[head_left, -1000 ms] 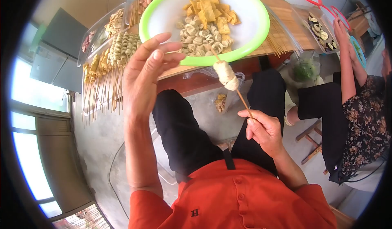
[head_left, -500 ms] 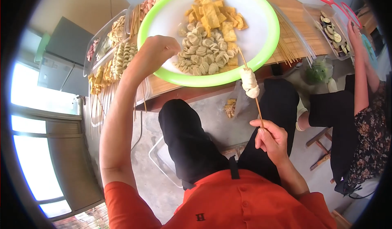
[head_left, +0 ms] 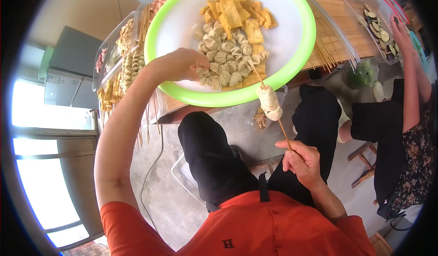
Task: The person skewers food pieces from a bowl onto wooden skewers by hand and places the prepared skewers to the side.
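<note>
My right hand [head_left: 302, 162] pinches the lower end of a bamboo skewer [head_left: 285, 136], which slants up and left over my lap. Pale, coiled pieces of food [head_left: 269, 103] are threaded on it, and its bare tip lies over the rim of a large green-rimmed white basin [head_left: 292, 75]. Inside the basin, my left hand [head_left: 186, 65] is curled against the left side of a heap of greyish-beige folded pieces [head_left: 223, 57]; whatever its fingers grip is hidden. Golden-brown fried tofu pieces [head_left: 232, 11] lie behind and beside that heap.
Loaded skewers [head_left: 129, 71] and a clear tray [head_left: 114, 39] stand left of the basin. Bare skewers [head_left: 326, 41] lie at its right. Farther right are a box of sliced eggplant [head_left: 381, 32] and another person's arm [head_left: 408, 68]. A wooden stool [head_left: 362, 164] stands on the floor.
My left hand has moved down and right, from above the basin's left side to the edge of the beige heap. The loaded skewer in my right hand has shifted slightly left and down.
</note>
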`<state>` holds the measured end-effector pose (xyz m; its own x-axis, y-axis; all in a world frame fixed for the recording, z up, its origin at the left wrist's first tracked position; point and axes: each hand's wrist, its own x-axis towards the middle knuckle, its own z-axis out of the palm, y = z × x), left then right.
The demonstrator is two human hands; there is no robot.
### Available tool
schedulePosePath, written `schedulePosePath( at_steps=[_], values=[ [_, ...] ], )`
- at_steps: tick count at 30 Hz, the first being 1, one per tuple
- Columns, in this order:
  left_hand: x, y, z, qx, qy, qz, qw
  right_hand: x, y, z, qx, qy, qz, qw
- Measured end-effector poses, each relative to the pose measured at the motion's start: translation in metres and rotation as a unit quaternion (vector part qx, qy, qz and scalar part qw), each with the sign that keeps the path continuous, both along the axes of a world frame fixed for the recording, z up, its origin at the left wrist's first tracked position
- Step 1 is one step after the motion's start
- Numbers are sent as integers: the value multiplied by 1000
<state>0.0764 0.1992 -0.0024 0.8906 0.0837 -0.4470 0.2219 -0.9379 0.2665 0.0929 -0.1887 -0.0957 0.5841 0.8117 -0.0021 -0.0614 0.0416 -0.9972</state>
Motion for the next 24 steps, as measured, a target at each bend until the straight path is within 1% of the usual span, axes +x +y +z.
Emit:
schedulePosePath(
  at_steps=[1,3,4,5,6,7,9,10,12,13,15,16,18,19,21,22,24],
  values=[
    [3,2,3,0,1,0,1000,0,0,0,4,1,-1,1000],
    [7,4,14,-91,21,21,995,0,0,-1,9,4,-1,1000],
    [6,5,18,-91,23,22,995,1,-1,-1,3,1,-3,1000],
    [3,7,23,-173,15,105,979,1,-2,-1,-4,-2,-4,1000],
    [2,10,28,-252,4,186,950,1,-1,-1,-2,-3,-4,1000],
    [0,11,30,-250,1,186,950,0,-1,-1,-3,6,-3,1000],
    [-5,11,35,-346,-59,204,914,-1,0,0,1,13,-3,1000],
    [-7,9,37,-344,-60,203,915,-2,1,0,3,12,-1,1000],
    [-8,4,39,-445,-97,226,861,-3,1,3,7,7,-1,1000],
    [-10,1,40,-445,-99,223,862,-4,1,5,-1,8,2,1000],
    [-13,-5,43,-545,-131,238,793,-5,0,8,-7,4,3,1000],
    [-15,-8,44,-544,-134,234,794,-6,0,9,-7,2,2,1000],
    [-17,-15,43,-611,-165,235,738,-7,-1,13,-7,-5,-1,1000],
    [-19,-19,42,-611,-168,232,738,-9,-2,14,-8,-4,-1,1000],
    [-21,-27,40,-635,-201,226,711,-11,-4,17,-8,-6,-1,1000],
    [-23,-30,38,-636,-203,223,711,-13,-5,18,-8,-12,0,1000],
    [-26,-37,35,-653,-228,204,693,-15,-8,20,-9,-21,-1,1000]
  ],
)
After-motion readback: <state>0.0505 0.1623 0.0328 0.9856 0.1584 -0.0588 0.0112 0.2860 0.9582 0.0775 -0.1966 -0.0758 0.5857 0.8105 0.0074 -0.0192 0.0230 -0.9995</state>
